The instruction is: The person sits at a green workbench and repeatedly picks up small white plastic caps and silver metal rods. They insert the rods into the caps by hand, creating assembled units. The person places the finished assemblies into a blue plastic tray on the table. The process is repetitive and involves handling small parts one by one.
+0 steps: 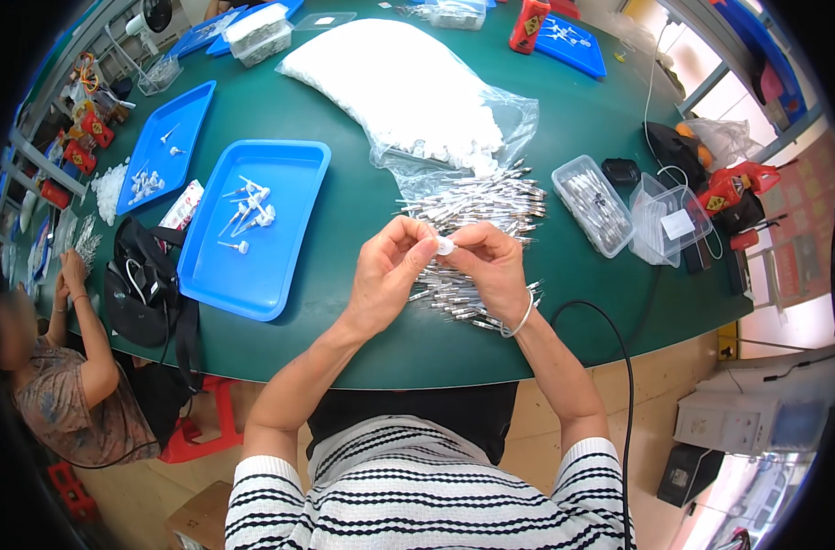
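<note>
My left hand (384, 280) and my right hand (491, 273) meet over the table, fingertips pinched around a small white plastic cap (445, 246). Whether a metal pin is fitted in the cap is hidden by my fingers. Under and beyond my hands lies a loose heap of thin silvery metal pins (477, 203). Just past the heap, a large clear bag (390, 78) lies on its side with white caps spilling from its mouth. To my left, a blue tray (298, 206) holds several white caps with metal pins attached.
Another blue tray (197, 103) and a black bag (129, 307) lie left, near a co-worker (78, 385). At right stand a pin-filled clear box (571, 174), another clear box (651, 247) and a red bottle (743, 183). A black cable (628, 367) hangs over the green table's (344, 357) front edge.
</note>
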Action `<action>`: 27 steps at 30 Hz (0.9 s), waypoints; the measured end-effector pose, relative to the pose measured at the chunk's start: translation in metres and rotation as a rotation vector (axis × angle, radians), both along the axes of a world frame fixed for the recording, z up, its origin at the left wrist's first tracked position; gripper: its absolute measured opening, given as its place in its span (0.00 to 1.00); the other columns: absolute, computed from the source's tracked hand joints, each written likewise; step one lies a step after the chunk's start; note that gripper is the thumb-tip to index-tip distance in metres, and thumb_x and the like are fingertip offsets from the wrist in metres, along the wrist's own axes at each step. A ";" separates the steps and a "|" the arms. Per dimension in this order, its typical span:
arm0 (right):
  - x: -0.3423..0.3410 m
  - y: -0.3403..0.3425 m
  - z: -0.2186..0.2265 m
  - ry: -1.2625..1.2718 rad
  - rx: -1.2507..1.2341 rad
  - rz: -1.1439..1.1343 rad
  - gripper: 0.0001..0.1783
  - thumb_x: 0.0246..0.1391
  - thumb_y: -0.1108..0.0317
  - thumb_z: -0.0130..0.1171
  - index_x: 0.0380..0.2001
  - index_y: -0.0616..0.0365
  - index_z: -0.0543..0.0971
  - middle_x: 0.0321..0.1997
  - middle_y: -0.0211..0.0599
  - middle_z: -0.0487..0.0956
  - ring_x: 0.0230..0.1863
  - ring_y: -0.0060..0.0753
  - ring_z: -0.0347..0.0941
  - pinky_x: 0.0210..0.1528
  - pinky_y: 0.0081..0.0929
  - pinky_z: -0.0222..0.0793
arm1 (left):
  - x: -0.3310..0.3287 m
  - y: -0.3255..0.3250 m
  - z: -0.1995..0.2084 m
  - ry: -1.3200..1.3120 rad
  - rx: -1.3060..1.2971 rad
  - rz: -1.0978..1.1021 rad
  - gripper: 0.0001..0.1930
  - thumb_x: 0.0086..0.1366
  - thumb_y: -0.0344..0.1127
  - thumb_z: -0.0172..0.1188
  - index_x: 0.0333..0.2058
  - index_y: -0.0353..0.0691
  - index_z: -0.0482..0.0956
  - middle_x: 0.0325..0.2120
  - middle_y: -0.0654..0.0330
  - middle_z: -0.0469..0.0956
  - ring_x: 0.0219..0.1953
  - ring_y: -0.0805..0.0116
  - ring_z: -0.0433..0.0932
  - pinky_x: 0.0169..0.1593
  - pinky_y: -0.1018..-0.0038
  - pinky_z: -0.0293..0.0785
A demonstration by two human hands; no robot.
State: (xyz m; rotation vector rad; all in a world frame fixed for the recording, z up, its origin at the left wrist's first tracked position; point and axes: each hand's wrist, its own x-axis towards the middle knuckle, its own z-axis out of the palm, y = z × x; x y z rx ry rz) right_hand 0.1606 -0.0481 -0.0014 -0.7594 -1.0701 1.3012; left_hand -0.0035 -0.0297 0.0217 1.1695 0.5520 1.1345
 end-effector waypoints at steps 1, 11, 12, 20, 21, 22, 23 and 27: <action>0.000 0.001 0.000 0.021 0.006 0.013 0.06 0.51 0.80 0.62 0.34 0.61 0.80 0.34 0.33 0.80 0.37 0.21 0.76 0.40 0.18 0.73 | 0.000 0.000 0.001 -0.020 -0.018 -0.010 0.08 0.68 0.34 0.54 0.36 0.34 0.71 0.32 0.63 0.75 0.34 0.79 0.72 0.41 0.80 0.70; 0.003 0.005 -0.001 0.011 0.042 0.027 0.06 0.51 0.81 0.61 0.33 0.60 0.79 0.35 0.29 0.76 0.37 0.19 0.72 0.39 0.16 0.69 | -0.002 0.005 0.000 -0.242 -0.305 -0.138 0.07 0.67 0.34 0.55 0.39 0.37 0.72 0.32 0.63 0.76 0.33 0.77 0.73 0.41 0.78 0.71; 0.004 0.003 0.000 -0.012 0.042 0.019 0.06 0.51 0.81 0.61 0.32 0.61 0.79 0.35 0.29 0.76 0.37 0.19 0.71 0.38 0.16 0.68 | -0.002 0.004 -0.002 -0.195 -0.289 -0.134 0.07 0.68 0.35 0.55 0.38 0.37 0.72 0.32 0.63 0.75 0.34 0.76 0.73 0.41 0.77 0.72; 0.002 0.001 -0.001 0.027 0.085 -0.005 0.08 0.49 0.85 0.61 0.32 0.60 0.79 0.35 0.32 0.76 0.37 0.22 0.72 0.41 0.19 0.69 | -0.007 0.005 -0.002 -0.275 -0.380 -0.252 0.05 0.66 0.33 0.58 0.35 0.38 0.75 0.31 0.64 0.76 0.32 0.76 0.75 0.42 0.78 0.73; -0.002 0.003 0.002 0.034 0.088 0.010 0.08 0.49 0.84 0.61 0.32 0.60 0.79 0.35 0.32 0.76 0.37 0.22 0.72 0.41 0.19 0.69 | -0.009 0.006 -0.002 -0.282 -0.379 -0.254 0.05 0.66 0.33 0.58 0.36 0.38 0.75 0.31 0.64 0.76 0.32 0.76 0.75 0.42 0.78 0.73; -0.003 0.002 0.003 0.037 0.087 0.013 0.08 0.49 0.84 0.61 0.32 0.60 0.80 0.35 0.32 0.76 0.38 0.22 0.72 0.41 0.19 0.69 | -0.009 0.005 -0.002 -0.289 -0.384 -0.268 0.05 0.66 0.33 0.58 0.36 0.38 0.75 0.31 0.64 0.76 0.32 0.76 0.76 0.42 0.78 0.73; -0.003 0.000 0.004 0.040 0.086 0.013 0.08 0.49 0.84 0.62 0.32 0.60 0.80 0.35 0.32 0.76 0.38 0.22 0.72 0.42 0.19 0.69 | -0.010 0.002 -0.002 -0.289 -0.401 -0.241 0.05 0.66 0.33 0.58 0.36 0.38 0.75 0.31 0.64 0.77 0.33 0.76 0.76 0.42 0.78 0.74; -0.005 -0.001 0.003 -0.101 0.109 -0.007 0.08 0.49 0.85 0.61 0.31 0.62 0.79 0.35 0.32 0.75 0.38 0.21 0.71 0.42 0.19 0.67 | -0.015 -0.006 0.004 -0.257 -0.408 -0.181 0.07 0.65 0.32 0.58 0.38 0.36 0.76 0.33 0.63 0.78 0.34 0.75 0.77 0.42 0.78 0.75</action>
